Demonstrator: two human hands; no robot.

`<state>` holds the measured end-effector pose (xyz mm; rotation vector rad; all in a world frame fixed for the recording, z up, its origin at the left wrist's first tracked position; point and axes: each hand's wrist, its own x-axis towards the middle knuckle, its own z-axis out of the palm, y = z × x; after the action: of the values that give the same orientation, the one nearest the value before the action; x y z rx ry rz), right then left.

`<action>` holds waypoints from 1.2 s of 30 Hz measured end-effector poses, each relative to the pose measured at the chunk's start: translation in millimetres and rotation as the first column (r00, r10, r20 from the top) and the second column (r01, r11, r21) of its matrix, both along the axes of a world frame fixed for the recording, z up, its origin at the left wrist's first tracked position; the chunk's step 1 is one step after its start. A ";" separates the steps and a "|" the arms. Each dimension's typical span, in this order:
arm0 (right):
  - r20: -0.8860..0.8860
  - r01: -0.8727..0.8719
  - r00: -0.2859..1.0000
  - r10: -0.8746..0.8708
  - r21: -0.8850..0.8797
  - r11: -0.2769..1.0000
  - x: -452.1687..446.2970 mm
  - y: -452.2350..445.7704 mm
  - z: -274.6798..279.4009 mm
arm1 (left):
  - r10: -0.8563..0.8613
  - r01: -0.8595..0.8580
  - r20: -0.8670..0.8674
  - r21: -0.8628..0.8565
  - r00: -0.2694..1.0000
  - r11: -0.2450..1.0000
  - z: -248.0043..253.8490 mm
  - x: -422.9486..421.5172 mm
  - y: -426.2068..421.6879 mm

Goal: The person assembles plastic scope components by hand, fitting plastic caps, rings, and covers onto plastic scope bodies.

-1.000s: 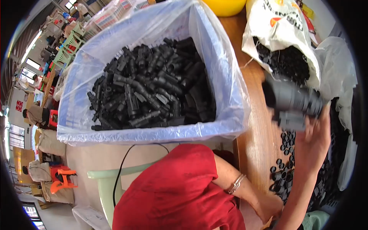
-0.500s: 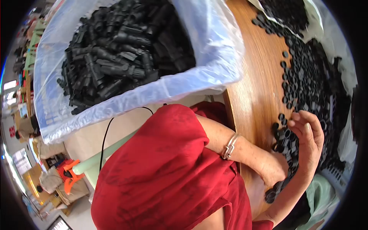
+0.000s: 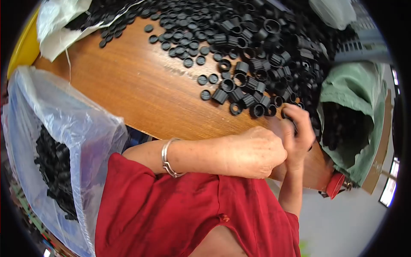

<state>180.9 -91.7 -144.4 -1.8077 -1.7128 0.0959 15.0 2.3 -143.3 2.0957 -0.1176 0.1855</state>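
Note:
My left hand (image 3: 257,152), with a silver bracelet on its wrist, is closed into a fist, back upward, low over the wooden table (image 3: 141,90). Whatever it grips is hidden. Touching or nearly touching it, my right hand (image 3: 299,132) has curled fingers around a small black part (image 3: 292,123), partly hidden and blurred. Just beyond both hands lie black ribbed rings (image 3: 220,96) and loose black caps (image 3: 188,62), spread in a heap.
A plastic-lined blue crate (image 3: 75,141) with black tubular parts (image 3: 55,167) stands at the left. At the upper left is a white sack (image 3: 55,38) beside a yellow container (image 3: 23,43). A green sack (image 3: 351,90) and a grey crate (image 3: 364,49) are at the right.
The view has swung toward the heap and the right side. The dark tubular object my right hand held one second ago is gone from it. That hand has come down beside my left hand, its fingers now curled.

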 end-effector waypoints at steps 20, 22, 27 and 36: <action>0.121 -0.056 0.991 0.060 -0.035 0.998 17.8 35.3 -40.2 | 0.396 -0.497 0.302 0.466 0.867 0.732 -37.0 44.8 67.9; 0.146 -0.059 0.988 0.053 0.034 0.998 22.1 40.4 -35.6 | 0.409 -0.499 0.286 0.464 0.866 0.732 -39.7 44.3 65.4; 0.290 0.062 0.953 -0.088 0.096 0.993 38.0 54.6 -33.1 | 0.432 -0.515 0.281 0.429 0.857 0.742 -45.6 43.1 65.4; 0.269 0.259 0.915 -0.302 0.186 0.948 83.5 114.3 13.6 | 0.456 -0.545 0.323 0.288 0.829 0.787 -43.6 40.0 68.6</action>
<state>264.3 22.7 -130.9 -2.0111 -1.5811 -0.4314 55.0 70.9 -186.9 2.4381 0.3013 0.7997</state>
